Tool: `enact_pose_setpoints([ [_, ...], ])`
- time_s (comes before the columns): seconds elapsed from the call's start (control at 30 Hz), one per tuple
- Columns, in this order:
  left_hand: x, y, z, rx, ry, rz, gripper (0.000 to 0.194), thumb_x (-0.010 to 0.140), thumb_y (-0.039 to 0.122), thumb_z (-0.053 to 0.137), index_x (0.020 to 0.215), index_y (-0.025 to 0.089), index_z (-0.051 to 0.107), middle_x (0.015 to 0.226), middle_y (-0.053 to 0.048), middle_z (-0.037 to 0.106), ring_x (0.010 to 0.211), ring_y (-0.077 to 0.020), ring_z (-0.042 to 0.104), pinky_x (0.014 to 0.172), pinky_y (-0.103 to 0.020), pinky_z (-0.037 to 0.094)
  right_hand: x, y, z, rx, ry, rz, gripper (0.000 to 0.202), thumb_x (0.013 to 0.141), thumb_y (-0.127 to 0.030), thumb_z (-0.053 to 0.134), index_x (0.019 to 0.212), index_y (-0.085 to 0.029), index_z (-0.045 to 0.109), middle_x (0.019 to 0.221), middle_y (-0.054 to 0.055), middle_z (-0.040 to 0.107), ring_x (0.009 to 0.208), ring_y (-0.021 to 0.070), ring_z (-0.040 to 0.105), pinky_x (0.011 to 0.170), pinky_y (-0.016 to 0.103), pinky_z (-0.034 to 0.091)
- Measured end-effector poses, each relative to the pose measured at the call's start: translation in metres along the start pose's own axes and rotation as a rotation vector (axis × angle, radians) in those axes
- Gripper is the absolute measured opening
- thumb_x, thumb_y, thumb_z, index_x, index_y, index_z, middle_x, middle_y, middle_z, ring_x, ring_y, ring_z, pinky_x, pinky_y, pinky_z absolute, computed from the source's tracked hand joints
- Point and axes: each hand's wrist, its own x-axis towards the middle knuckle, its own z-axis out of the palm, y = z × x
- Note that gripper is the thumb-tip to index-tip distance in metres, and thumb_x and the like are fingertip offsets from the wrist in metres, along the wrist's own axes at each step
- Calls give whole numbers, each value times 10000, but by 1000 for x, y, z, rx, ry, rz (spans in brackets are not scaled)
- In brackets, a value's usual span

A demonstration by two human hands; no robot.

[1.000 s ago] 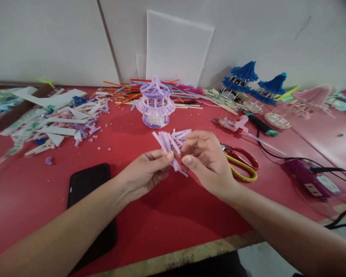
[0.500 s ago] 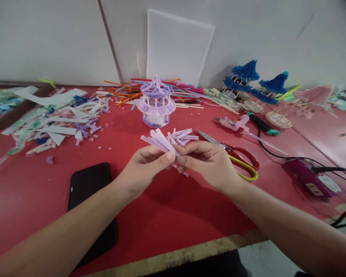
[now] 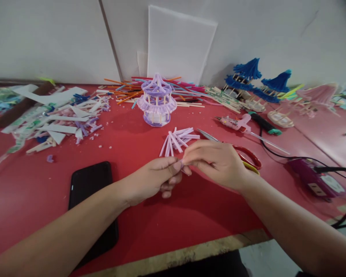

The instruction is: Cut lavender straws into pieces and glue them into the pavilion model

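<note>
My left hand (image 3: 158, 175) and my right hand (image 3: 210, 161) meet fingertip to fingertip above the red tabletop. Both are closed in a pinch around a small lilac pipe cleaner piece (image 3: 182, 163), mostly hidden by the fingers. Just beyond them lies a loose pile of cut lilac pipe cleaner pieces (image 3: 180, 137). Farther back stands a small two-tier lilac pavilion (image 3: 156, 102) with pale stick columns and a pointed roof. Scissors (image 3: 249, 154) with red and yellow handles lie partly behind my right hand.
A black phone (image 3: 90, 182) lies under my left forearm. Scraps (image 3: 66, 119) are heaped at left. Coloured pipe cleaners (image 3: 127, 90) lie at the back. To the right are a pink glue gun (image 3: 233, 123), a purple power strip (image 3: 315, 179) with cords, and blue pavilions (image 3: 245, 75).
The bunch of lilac pieces has left my left hand, and more pieces now lie on the pile. Both hands have shifted slightly nearer to me, fingertips together.
</note>
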Motion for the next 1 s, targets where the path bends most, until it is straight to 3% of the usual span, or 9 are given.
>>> enact_pose_setpoints([
  [0.1, 1, 1, -1, -13, -31, 91, 267, 909, 407, 512, 789, 168, 524, 553, 90, 283, 458, -48, 195, 426, -149, 217, 0, -1, 12, 276, 193, 219, 122, 828, -174, 680, 924, -234, 723, 848, 15, 721, 790, 132, 671, 754, 268, 553],
  [0.2, 1, 0, -3, 38, -93, 114, 319, 916, 461, 467, 752, 187, 478, 559, 91, 253, 453, -59, 166, 416, -176, 172, 0, -2, 23, 469, 248, 326, 137, 789, -227, 729, 922, -257, 745, 863, 6, 715, 806, 131, 669, 763, 272, 554],
  [0.27, 1, -2, -3, 193, -73, 168, 342, 932, 487, 409, 766, 195, 473, 580, 78, 295, 461, -71, 221, 430, -196, 213, -1, -4, 26, 502, 261, 357, 97, 788, -263, 731, 881, -267, 755, 851, 3, 703, 800, 130, 657, 747, 274, 551],
  [0.4, -3, -4, 1, 796, 246, 461, 279, 956, 428, 375, 854, 201, 502, 719, 20, 490, 621, -119, 439, 575, -248, 352, -1, -10, 24, 406, 273, 322, 58, 807, -214, 706, 815, -252, 748, 798, -4, 665, 757, 121, 623, 698, 258, 532],
  [0.5, -5, -2, 4, 997, 373, 578, 208, 962, 354, 381, 908, 204, 514, 787, 4, 569, 686, -136, 504, 642, -262, 385, 0, -14, 22, 299, 293, 303, 76, 808, -171, 694, 801, -235, 734, 785, -6, 658, 751, 119, 618, 716, 262, 528],
  [0.7, -5, -2, 7, 844, 283, 531, 286, 977, 365, 349, 815, 202, 520, 753, 6, 541, 684, -136, 480, 658, -250, 400, -1, -17, 29, 184, 387, 248, 135, 820, -143, 674, 857, -254, 741, 799, -2, 670, 737, 123, 629, 678, 257, 534],
  [0.77, -4, -4, 8, 716, 267, 535, 284, 971, 396, 360, 845, 205, 529, 812, -6, 551, 739, -145, 483, 705, -257, 409, -2, -16, 31, 138, 385, 157, 231, 840, -126, 644, 999, -277, 718, 839, 1, 670, 780, 130, 632, 735, 276, 540],
  [0.9, -5, -7, 8, 527, 256, 527, 297, 948, 461, 396, 884, 206, 534, 847, -7, 514, 795, -150, 463, 761, -260, 414, -4, -15, 29, 133, 378, -8, 490, 856, -111, 597, 1307, -290, 532, 975, 30, 674, 866, 157, 636, 835, 333, 539],
  [1.0, -6, -7, 8, 517, 239, 545, 314, 941, 482, 400, 902, 201, 532, 844, -5, 500, 780, -145, 450, 758, -261, 408, -3, -18, 24, 36, 346, -66, 405, 842, -74, 589, 1204, -257, 609, 986, 46, 686, 904, 166, 640, 836, 313, 539],
])
